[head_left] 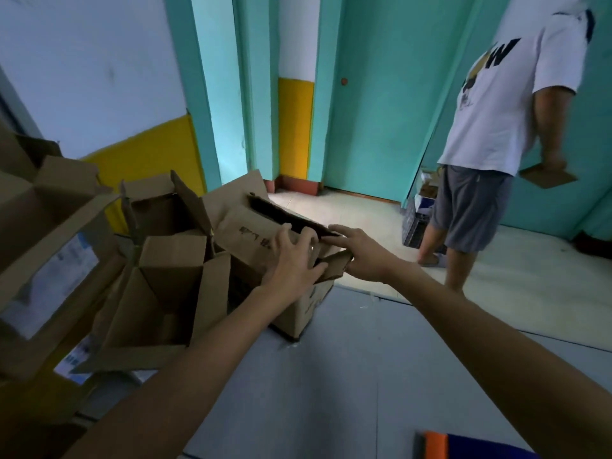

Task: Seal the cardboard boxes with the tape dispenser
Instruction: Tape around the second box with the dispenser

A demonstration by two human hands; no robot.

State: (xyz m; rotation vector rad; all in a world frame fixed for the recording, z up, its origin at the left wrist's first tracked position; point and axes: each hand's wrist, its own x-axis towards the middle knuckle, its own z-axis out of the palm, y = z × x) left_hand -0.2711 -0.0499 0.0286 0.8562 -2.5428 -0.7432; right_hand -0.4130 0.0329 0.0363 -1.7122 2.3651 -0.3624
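The heap of open boxes [159, 286] takes up your left side, flaps standing every way, none showing tape. The box [298, 306] you are working on sits at the heap's right edge on the grey surface [364, 376], still unsealed, with a dark gap showing between its flaps [255, 226]. Your left hand [291, 260] has its grip curled over the near flap, and your right hand [359, 256] lies with straight fingers pressing the far one down. So you are only at the closing stage: no seam is taped. No dispenser is plainly in view; an orange-and-blue thing [440, 445] at the bottom edge can't be identified. A bystander [490, 154] stands to the right.
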